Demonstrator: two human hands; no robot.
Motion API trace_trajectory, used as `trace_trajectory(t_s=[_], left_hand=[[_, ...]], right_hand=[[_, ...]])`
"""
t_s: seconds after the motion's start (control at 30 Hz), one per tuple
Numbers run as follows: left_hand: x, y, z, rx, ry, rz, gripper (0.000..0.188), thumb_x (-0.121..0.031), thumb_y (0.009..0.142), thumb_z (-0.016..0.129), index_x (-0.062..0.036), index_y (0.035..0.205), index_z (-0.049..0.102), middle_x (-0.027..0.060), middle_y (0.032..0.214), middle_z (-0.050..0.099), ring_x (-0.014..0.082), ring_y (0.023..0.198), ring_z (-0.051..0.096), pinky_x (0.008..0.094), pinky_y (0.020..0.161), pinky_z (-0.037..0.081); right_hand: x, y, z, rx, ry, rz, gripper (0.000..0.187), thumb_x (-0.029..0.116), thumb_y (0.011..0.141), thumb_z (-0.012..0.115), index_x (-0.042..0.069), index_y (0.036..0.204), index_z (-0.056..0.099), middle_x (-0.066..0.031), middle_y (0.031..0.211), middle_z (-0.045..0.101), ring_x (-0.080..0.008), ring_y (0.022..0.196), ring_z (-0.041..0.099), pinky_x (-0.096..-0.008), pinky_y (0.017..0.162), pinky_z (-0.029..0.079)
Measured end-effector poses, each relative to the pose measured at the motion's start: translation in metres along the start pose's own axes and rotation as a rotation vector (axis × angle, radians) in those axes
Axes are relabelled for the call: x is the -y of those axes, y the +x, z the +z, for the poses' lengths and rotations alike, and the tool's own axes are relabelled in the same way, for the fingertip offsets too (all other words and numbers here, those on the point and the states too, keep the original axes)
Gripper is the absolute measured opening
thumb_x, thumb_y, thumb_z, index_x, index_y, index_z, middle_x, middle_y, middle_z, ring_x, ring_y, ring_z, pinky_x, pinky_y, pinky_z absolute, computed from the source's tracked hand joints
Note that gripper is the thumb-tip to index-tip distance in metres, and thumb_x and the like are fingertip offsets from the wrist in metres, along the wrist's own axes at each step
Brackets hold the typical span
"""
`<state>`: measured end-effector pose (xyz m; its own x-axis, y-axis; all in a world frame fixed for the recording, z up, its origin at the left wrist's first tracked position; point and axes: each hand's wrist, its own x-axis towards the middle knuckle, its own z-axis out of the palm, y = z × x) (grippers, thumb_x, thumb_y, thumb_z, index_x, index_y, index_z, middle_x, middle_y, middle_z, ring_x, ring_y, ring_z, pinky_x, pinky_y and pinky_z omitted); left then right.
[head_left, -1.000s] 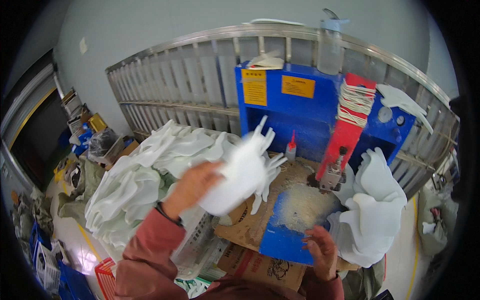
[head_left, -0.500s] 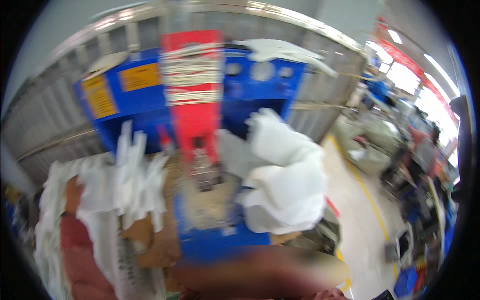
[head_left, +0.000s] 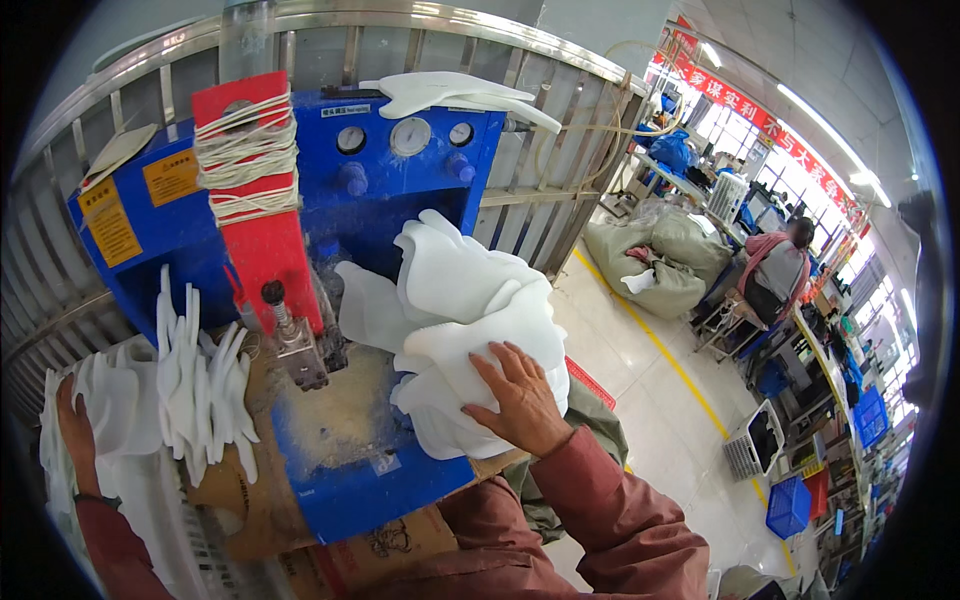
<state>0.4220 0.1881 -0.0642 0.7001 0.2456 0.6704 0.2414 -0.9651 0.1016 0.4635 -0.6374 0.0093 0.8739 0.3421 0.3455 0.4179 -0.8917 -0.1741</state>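
My right hand (head_left: 525,400) lies on a pile of white, curved foam-like pads (head_left: 475,320), its fingers spread over the top ones. At the far left, my left hand (head_left: 76,430) rests with outstretched fingers against another batch of white pads (head_left: 120,390) in a white crate (head_left: 190,540). Its thumb side is partly hidden. Between the hands stands a blue machine (head_left: 380,190) with a red arm (head_left: 262,240) wrapped in pale cord. A metal head (head_left: 300,350) at the arm's lower end hangs above the dusty blue worktop (head_left: 370,495).
Several thin white pads (head_left: 190,380) stand on edge beside the crate, near brown cardboard (head_left: 230,500). More pads (head_left: 440,92) lie on the machine's top. A metal railing (head_left: 400,45) runs behind. On the right are large sacks (head_left: 660,260), a seated person (head_left: 775,270) and baskets (head_left: 755,445).
My right hand, blurred near the lower edge before, now rests on the right pile. My left hand stays by the left pads. The view has swung right, with the machine shifting left in it.
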Motion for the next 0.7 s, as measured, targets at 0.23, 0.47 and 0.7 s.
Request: trace_trajectory(t_s=[0.23,0.47,0.7], left_hand=[[-0.170,-0.005,-0.089,0.275,-0.499,-0.042,0.036,0.000,0.098,0.058,0.0010,0.133,0.063,0.0168,0.137,0.064,0.0305,0.130,0.059,0.0379,0.114,0.042],[-0.340,-0.042,-0.148,0.731,-1.052,-0.215,0.032,-0.004,0.101,0.060,-0.0008,0.131,0.068,0.0082,0.120,0.070,0.0148,0.110,0.065,0.0288,0.097,0.050],[-0.487,-0.107,-0.160,1.156,-1.753,-0.191,0.065,-0.006,0.100,0.066,-0.0082,0.159,0.039,0.0140,0.146,0.057,0.0263,0.126,0.061,0.0405,0.104,0.053]], right_hand=[[-0.010,-0.007,0.023,-0.093,0.064,-0.107,0.048,0.017,0.090,0.074,0.004,0.134,0.061,-0.0207,0.132,0.061,-0.0392,0.121,0.062,-0.0467,0.105,0.050],[-0.016,-0.007,0.023,-0.182,0.051,-0.162,0.038,0.000,0.089,0.063,0.005,0.127,0.065,-0.0166,0.124,0.069,-0.0346,0.108,0.070,-0.0427,0.093,0.058],[0.002,-0.020,-0.049,-0.737,0.087,-0.037,0.042,-0.008,0.083,0.063,0.001,0.124,0.069,-0.0183,0.118,0.073,-0.0382,0.108,0.071,-0.0441,0.095,0.058]])
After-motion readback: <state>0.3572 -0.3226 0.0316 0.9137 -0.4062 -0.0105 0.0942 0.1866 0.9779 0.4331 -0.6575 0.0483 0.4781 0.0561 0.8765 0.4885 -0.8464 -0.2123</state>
